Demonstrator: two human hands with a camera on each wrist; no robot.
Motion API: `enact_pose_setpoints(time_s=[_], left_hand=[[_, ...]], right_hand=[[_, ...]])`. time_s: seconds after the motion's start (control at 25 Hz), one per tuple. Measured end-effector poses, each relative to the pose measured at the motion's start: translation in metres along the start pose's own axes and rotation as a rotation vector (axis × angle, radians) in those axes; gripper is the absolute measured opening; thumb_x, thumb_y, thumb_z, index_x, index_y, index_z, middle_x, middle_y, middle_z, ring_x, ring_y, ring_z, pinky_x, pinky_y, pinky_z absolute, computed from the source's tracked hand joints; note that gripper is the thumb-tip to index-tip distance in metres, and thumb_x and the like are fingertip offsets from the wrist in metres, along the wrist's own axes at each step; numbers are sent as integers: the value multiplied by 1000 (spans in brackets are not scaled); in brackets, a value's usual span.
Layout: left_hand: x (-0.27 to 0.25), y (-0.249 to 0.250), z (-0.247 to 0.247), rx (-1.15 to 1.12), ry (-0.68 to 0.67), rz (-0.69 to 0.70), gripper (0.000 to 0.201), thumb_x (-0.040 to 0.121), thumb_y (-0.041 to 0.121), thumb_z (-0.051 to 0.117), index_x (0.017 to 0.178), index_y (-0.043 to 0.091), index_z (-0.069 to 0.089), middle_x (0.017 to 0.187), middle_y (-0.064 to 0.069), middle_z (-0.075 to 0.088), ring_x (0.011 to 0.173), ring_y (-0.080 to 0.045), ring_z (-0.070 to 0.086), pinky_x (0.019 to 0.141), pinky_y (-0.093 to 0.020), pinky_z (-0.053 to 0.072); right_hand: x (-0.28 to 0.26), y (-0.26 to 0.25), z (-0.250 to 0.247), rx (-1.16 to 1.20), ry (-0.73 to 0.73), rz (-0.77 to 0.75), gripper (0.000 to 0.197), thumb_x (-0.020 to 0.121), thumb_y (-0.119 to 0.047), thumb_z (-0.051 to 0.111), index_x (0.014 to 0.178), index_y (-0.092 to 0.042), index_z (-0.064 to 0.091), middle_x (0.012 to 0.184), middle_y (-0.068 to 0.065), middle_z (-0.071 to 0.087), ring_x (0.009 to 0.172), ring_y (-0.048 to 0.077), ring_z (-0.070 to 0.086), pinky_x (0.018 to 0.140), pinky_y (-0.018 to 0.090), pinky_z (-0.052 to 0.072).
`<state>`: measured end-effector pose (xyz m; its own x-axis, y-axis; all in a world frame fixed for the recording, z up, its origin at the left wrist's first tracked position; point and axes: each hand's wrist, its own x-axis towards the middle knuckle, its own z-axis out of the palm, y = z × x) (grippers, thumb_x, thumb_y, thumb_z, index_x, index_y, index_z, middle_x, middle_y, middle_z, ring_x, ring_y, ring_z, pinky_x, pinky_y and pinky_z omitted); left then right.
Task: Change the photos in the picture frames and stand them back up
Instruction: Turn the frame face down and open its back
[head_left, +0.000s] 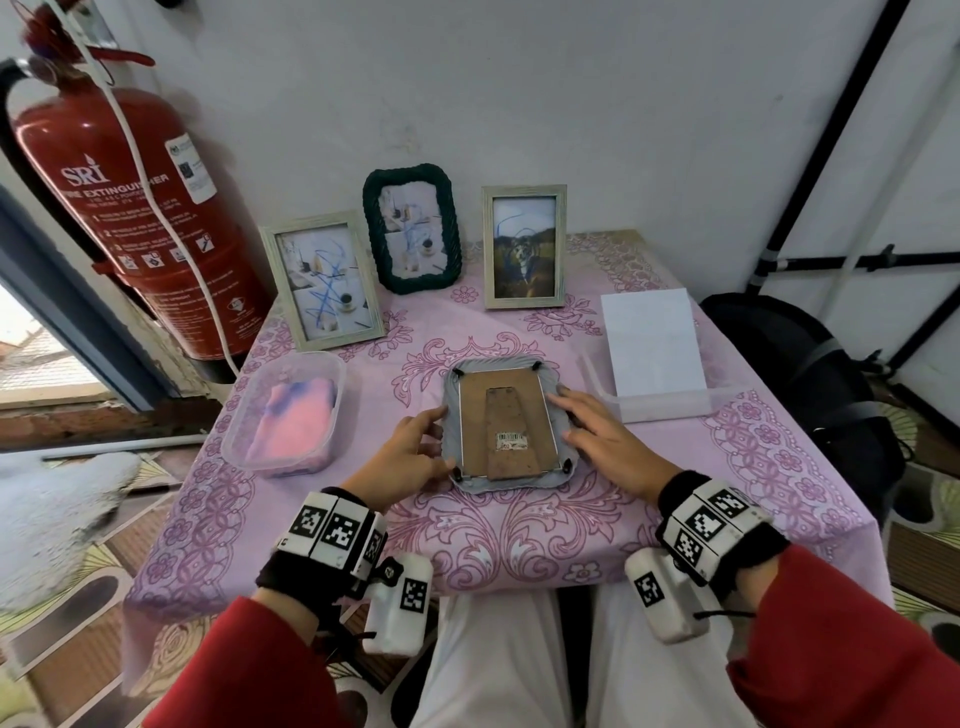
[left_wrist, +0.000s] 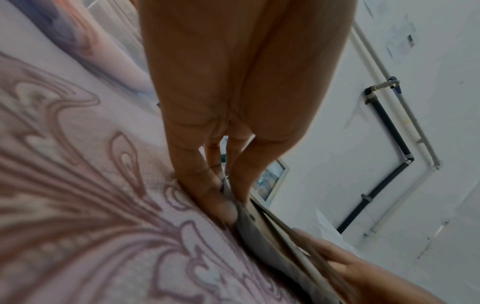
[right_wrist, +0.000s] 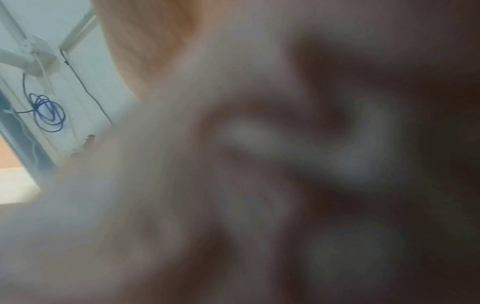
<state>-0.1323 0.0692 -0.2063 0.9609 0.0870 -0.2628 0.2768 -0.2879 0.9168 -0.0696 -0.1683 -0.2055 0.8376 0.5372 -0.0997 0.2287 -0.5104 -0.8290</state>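
Pink patterned cloth (head_left: 519, 530) covers the table in my head view, and on it a grey frame (head_left: 506, 480) lies face down, its brown backing board (head_left: 506, 415) and folded stand upward. My left hand (head_left: 410, 457) touches the frame's left edge with its fingers stretched out, not curled round it. My right hand (head_left: 608, 441) lies flat along the right edge, fingers straight and close together. Behind, three frames stand upright by the wall: a pale one (head_left: 322, 280) on the left, a dark green one (head_left: 413, 228) in the middle, another pale one (head_left: 523, 247) on the right. A clear tub (head_left: 283, 415) with a pink and blue cloth sits left of the frame; a white sheet in a clear holder (head_left: 652, 348) sits to the right. A red fire extinguisher (head_left: 135, 208) hangs at the left.

From the left wrist I see my fingertips (left_wrist: 223, 207) straight, pressing the tablecloth (left_wrist: 91, 205) against the grey frame's rim (left_wrist: 262, 238); the other hand's fingers (left_wrist: 345, 265) touch the far side.

From the right wrist nearly everything is blurred; I cannot tell the grip there.
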Motion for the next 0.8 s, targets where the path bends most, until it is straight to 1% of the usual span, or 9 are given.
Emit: enact_pose_setpoints(time_s=[0.08,0.24,0.36,0.44,0.52,0.6,0.68,0.72,0.8], left_hand=[[0,1,-4,-20,28,-1,53,92,-6,46,140,9,33,98,-5,45,71,-14,50,48,-17,48],[13,11,-20,57,138,-15,38,94,3,45,132,7,45,87,-1,49,76,-15,49,57,-22,41],[30,24,-26,165,171,18,35,93,9,51,128,7,49,100,-7,51,88,-20,50,59,-20,45],[44,30,-25,243,177,43,38,90,9,55,128,5,50,107,-12,55,95,-26,55,75,-27,51],[59,33,-24,300,191,56,42,88,10,58,129,5,50,116,-18,57,107,-33,56,91,-38,48],[72,36,-22,339,187,58,45,86,10,61,130,4,50,119,-21,57,109,-36,56,92,-41,48],[84,41,-20,348,156,34,47,86,12,63,130,4,49,115,-21,58,106,-36,58,89,-42,51],[89,43,-20,320,132,15,45,86,13,64,128,3,51,110,-19,59,102,-36,59,81,-41,55],[95,45,-19,263,105,-4,37,86,13,65,119,1,57,97,-14,56,79,-29,61,52,-29,57]], right_hand=[[4,-6,1,-51,-10,23,50,100,-18,37,147,-15,23,155,2,18,144,11,13,111,19,9],[23,-25,-2,-165,-48,81,56,100,-28,36,149,-13,13,156,5,11,145,17,10,116,28,9],[48,-40,-13,-265,-68,95,58,100,-25,37,149,-9,12,156,9,12,145,21,12,114,26,12],[66,-43,-17,-313,-67,123,59,99,-20,40,148,-6,12,156,13,15,143,25,18,113,27,17],[82,-42,-17,-370,-55,175,56,98,-16,41,147,-2,17,151,20,21,139,32,26,112,32,23],[93,-37,-17,-436,-15,223,47,97,-15,41,139,1,30,143,26,30,132,38,34,110,37,30],[102,-32,-17,-444,23,240,40,97,-16,43,133,0,41,137,27,35,126,40,40,108,39,33],[104,-30,-18,-425,32,239,38,97,-17,44,132,-2,43,136,26,36,124,39,42,108,38,33],[107,-26,-18,-392,43,229,36,97,-18,45,130,-4,44,135,23,37,121,36,45,107,34,34]])
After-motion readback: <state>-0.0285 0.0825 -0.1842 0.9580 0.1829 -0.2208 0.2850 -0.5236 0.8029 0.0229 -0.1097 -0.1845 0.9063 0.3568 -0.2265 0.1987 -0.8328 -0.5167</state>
